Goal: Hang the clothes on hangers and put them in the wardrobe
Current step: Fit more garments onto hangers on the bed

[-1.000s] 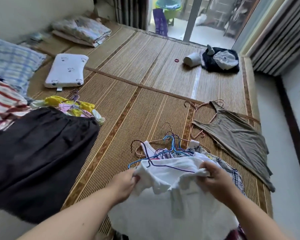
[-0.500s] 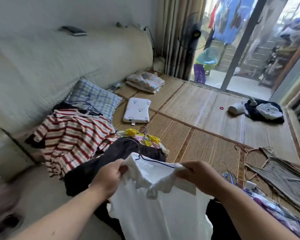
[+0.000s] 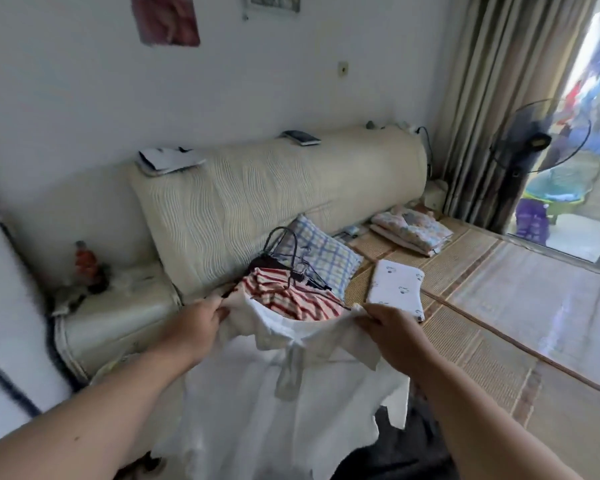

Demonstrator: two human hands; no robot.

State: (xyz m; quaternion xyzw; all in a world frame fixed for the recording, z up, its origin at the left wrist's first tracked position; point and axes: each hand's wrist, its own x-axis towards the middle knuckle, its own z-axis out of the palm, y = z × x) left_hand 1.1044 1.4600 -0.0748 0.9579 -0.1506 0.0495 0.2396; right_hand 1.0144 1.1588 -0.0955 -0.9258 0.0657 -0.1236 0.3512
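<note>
Head: left hand, right hand pinch white shirt, collar up, hanging.

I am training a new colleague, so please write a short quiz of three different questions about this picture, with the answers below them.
1. True or false: the left hand and the right hand each grip the white shirt near its collar.
2. What shows just behind the shirt's collar in this view? A) a green towel; B) a striped garment; C) a book.
3. Which lies nearer the curtain: the checked pillow or the folded blanket?

Key: 1 true; 2 B; 3 the folded blanket.
</note>
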